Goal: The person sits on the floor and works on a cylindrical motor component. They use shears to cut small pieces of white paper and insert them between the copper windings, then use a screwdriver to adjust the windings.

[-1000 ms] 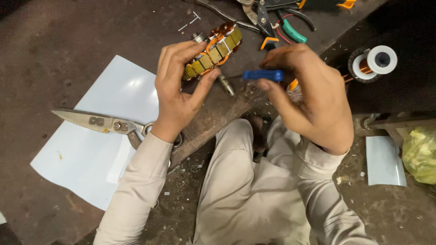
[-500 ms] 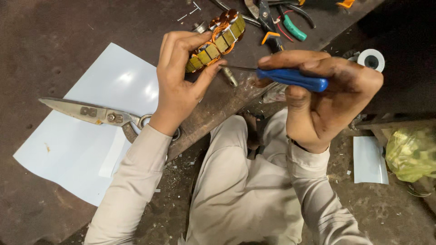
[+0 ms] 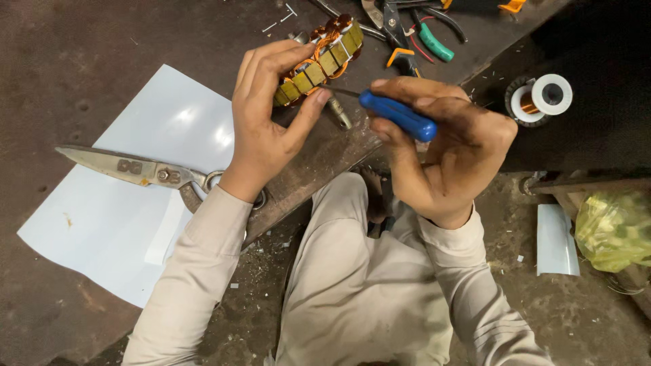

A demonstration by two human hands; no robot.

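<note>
Left hand: closed round the wound stator, thumb pressed under its edge and fingers wrapped over the back; the piece is held up off the bench, tilted, just ahead of the hand
Right hand: curled tight on the blue-handled tool, forefinger laid along the top of the handle; the thin metal shaft is pointed left, its tip brought right in at the stator's lower edge, beside the left thumb
Stator: copper coils are seen bulging along the upper side, yellow-green segments round the rim; whether the tip is actually in a slot cannot be told
Progress: windings look largely laid in already, so by the look of it this is tucking or tidying being done; how many slots are left is hidden by the left fingers
Left of the left hand: heavy shears lying on a white sheet, blades pointing away from the wrist
Beyond both hands: pliers scattered, unused
Right of the right hand: spool of copper wire, well apart
Below the right hand: a yellow-green bag and a small white strip on the floor
</note>
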